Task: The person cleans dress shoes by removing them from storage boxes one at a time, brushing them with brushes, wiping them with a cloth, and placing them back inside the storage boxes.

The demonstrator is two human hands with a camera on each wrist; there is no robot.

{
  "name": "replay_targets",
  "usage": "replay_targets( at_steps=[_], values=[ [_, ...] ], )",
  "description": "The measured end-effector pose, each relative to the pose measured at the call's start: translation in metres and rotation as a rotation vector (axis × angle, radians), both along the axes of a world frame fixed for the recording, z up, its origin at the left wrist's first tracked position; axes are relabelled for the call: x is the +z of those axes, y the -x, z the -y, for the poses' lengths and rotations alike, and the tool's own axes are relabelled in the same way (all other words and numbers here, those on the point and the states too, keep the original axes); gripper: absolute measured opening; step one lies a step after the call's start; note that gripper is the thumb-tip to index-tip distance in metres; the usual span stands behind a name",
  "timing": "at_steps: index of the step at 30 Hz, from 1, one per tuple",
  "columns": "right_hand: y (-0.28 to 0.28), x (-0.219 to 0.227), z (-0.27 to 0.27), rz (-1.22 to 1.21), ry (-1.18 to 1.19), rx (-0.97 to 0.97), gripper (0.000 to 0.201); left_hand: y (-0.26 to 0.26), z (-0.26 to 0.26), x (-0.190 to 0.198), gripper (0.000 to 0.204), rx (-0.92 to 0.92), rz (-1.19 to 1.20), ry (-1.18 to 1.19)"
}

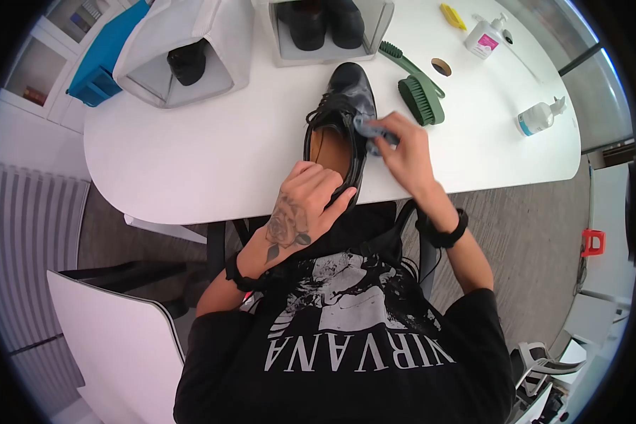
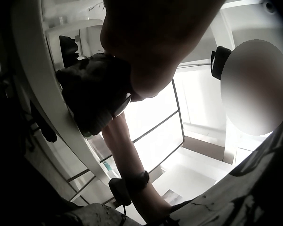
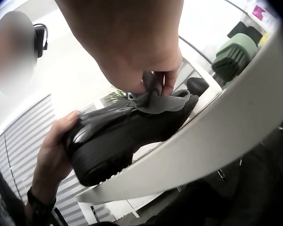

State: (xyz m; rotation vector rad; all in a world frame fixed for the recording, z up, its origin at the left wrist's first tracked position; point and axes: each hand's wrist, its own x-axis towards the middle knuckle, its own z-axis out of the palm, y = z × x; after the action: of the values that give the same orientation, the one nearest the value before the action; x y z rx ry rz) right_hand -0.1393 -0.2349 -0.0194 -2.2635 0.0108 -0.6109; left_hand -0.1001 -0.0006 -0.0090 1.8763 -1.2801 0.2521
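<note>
A black lace-up dress shoe with a tan insole lies at the table's near edge, toe pointing away from me. My left hand grips its heel end, fingers over the opening's rim and thumb along the outer side. In my right hand a grey-blue cloth is pinched and lies against the shoe's right side near the laces. The right wrist view shows the cloth bunched between fingers and thumb, draped over the shoe's upper. Dark and dim, the left wrist view shows the heel end in the left hand.
Two green brushes, one larger and one slimmer, lie right of the shoe. Pump bottles and a spray bottle stand farther right. White shoe boxes with black shoes are at the back, beside a blue container.
</note>
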Motion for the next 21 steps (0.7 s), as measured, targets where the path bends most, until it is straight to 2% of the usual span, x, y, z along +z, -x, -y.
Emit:
replay_targets(
  at_steps=[3,5,6,8,9,10,13,15,17,18,20,21],
  values=[
    [0.02,0.017,-0.018,-0.004,-0.023,0.035,0.03,-0.004,-0.005,-0.006,0.025,0.006,-0.027,0.033],
    [0.025,0.024,-0.015,-0.021,-0.062,0.16,0.03,-0.007,-0.013,-0.007,0.026,-0.001,-0.084,0.04],
    [0.021,0.029,-0.01,-0.009,-0.064,0.152,0.03,-0.008,-0.015,-0.005,0.026,-0.009,-0.072,0.036],
    [0.004,0.041,0.004,-0.068,-0.052,0.252,0.029,-0.009,-0.023,-0.007,0.027,0.034,-0.159,0.0],
    [-0.006,0.047,0.005,-0.075,-0.002,0.161,0.027,-0.011,-0.027,-0.01,0.027,0.032,-0.15,-0.005],
    [-0.016,0.046,0.003,-0.068,-0.007,0.159,0.027,-0.013,-0.031,-0.014,0.027,0.038,-0.201,-0.009],
    [-0.035,0.032,-0.013,0.171,0.129,0.118,0.027,-0.016,-0.041,-0.022,0.026,0.058,-0.265,-0.013],
    [-0.022,0.033,-0.037,0.177,0.158,0.176,0.028,-0.017,-0.042,-0.022,0.027,0.083,-0.289,-0.013],
    [-0.003,0.033,-0.057,0.177,0.207,0.248,0.029,-0.012,-0.042,-0.022,0.025,0.129,-0.45,0.082],
    [0.004,0.032,-0.062,0.17,0.2,0.252,0.029,-0.011,-0.044,-0.025,0.025,0.135,-0.457,0.077],
    [0.015,0.03,-0.067,0.185,0.164,0.298,0.029,-0.013,-0.045,-0.033,0.034,0.109,-0.484,0.151],
    [0.021,0.027,-0.071,0.187,0.231,0.322,0.029,-0.013,-0.048,-0.037,0.034,0.109,-0.486,0.151]
  ],
)
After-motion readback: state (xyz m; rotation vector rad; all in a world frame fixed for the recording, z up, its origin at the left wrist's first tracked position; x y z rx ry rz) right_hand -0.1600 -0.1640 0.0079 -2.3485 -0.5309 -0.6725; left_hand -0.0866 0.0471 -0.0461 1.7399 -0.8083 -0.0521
